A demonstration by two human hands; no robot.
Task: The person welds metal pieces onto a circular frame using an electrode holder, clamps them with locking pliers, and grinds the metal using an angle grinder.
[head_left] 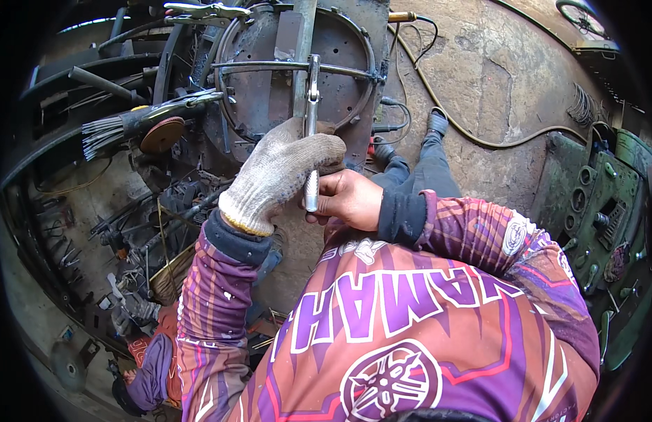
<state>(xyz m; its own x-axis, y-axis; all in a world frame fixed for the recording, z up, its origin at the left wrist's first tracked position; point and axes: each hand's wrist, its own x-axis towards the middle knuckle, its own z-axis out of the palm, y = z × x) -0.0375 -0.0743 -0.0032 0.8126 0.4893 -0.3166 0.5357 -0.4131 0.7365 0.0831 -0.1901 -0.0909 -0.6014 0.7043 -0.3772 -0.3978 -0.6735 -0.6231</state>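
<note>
My left hand (283,165), in a whitish knitted glove, is closed around the silver locking pliers (313,112). Their jaws sit on a thin dark metal rod (262,67) that crosses a round metal ring (231,112) on a steel worktable (350,144). My bare right hand (354,199) has its fingers curled at the lower end of the pliers' handle, by the knurled screw. The fingertips are partly hidden behind the handle. Under the rod, a flat metal bar (305,35) runs lengthwise over the ring.
Left of the table lie a bundle of thin rods (104,135), a brown abrasive disc (162,135) and scrap metal. Another pair of locking pliers (210,11) grips near the ring. A person (153,369) is at lower left. A hose (473,141) crosses the floor toward a green machine (600,211).
</note>
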